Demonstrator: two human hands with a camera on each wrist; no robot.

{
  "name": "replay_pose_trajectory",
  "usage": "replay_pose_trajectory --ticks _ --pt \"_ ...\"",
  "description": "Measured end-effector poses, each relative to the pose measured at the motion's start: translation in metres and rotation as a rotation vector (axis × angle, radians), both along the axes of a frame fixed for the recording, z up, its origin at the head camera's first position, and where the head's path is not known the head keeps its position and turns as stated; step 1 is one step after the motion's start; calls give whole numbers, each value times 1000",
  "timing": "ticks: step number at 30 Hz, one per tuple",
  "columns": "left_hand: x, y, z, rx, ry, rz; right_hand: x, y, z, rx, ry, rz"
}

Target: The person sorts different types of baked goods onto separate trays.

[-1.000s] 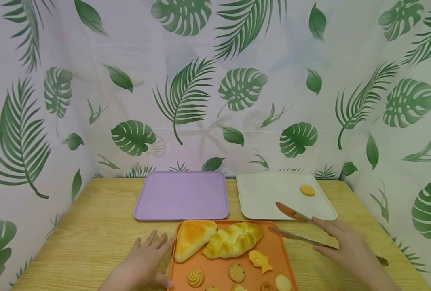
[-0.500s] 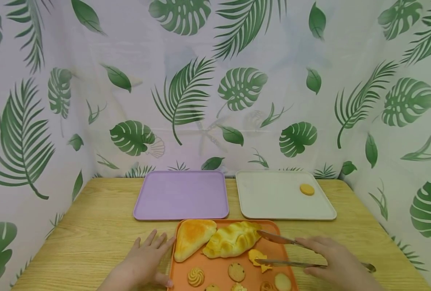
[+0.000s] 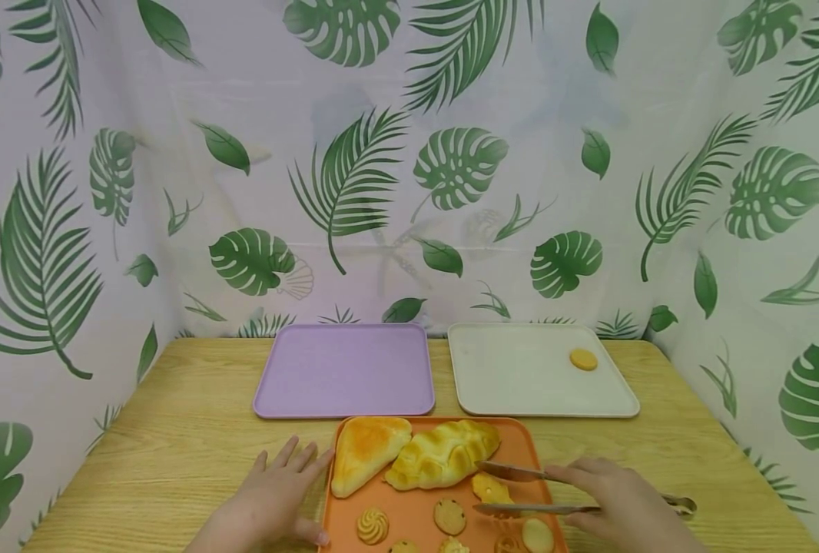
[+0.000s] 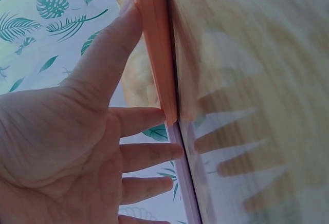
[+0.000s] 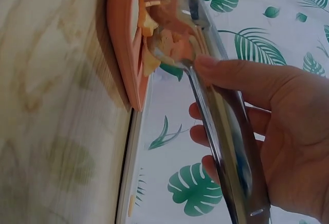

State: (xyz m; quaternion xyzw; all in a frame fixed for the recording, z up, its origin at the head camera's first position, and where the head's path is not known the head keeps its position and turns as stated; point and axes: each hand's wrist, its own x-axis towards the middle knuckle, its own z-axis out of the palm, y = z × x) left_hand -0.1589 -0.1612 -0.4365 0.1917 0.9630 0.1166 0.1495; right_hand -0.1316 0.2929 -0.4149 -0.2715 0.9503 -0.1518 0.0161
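My right hand [image 3: 613, 499] holds metal tongs [image 5: 221, 131], thumb on one arm and fingers round the other. The tongs' two tips lie either side of a yellow fish-shaped cookie [image 3: 490, 488] on the orange tray [image 3: 409, 507]; whether they touch it I cannot tell. My left hand [image 3: 271, 491] has its fingers spread at the tray's left edge, the thumb touching the rim in the left wrist view. A triangular bread [image 3: 368, 453] and a braided bread [image 3: 444, 455] lie at the tray's back. A swirl cookie [image 3: 372, 527], a chip cookie [image 3: 449, 518] and a pale round cookie [image 3: 537, 535] lie nearer.
Behind the orange tray stand a purple tray [image 3: 343, 372] at left and a white tray [image 3: 520, 372] at right. One round yellow cookie [image 3: 583, 359] lies on the white tray. A leaf-print cloth [image 3: 382, 192] hangs behind and beside the wooden table [image 3: 174, 430].
My right hand has brought the tongs from beside the white tray down and left over the orange tray, to the fish-shaped cookie. The tips have drawn closer together. My left hand has stayed put.
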Motion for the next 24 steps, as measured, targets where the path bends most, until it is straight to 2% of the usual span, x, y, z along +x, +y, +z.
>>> replay_pose_trajectory --ticks 7,12,16,20,24 --pt "0 0 -2 -10 3 -2 1 -5 -1 69 123 17" --pt "0 0 -1 -14 -10 1 0 -4 -1 59 173 46" --pt "-1 0 0 -16 -21 3 -1 -1 -1 55 174 52" --pt "0 1 1 -10 -23 6 -1 2 0 75 150 22" --pt "0 1 2 -6 -19 5 -2 4 1 97 164 -7"
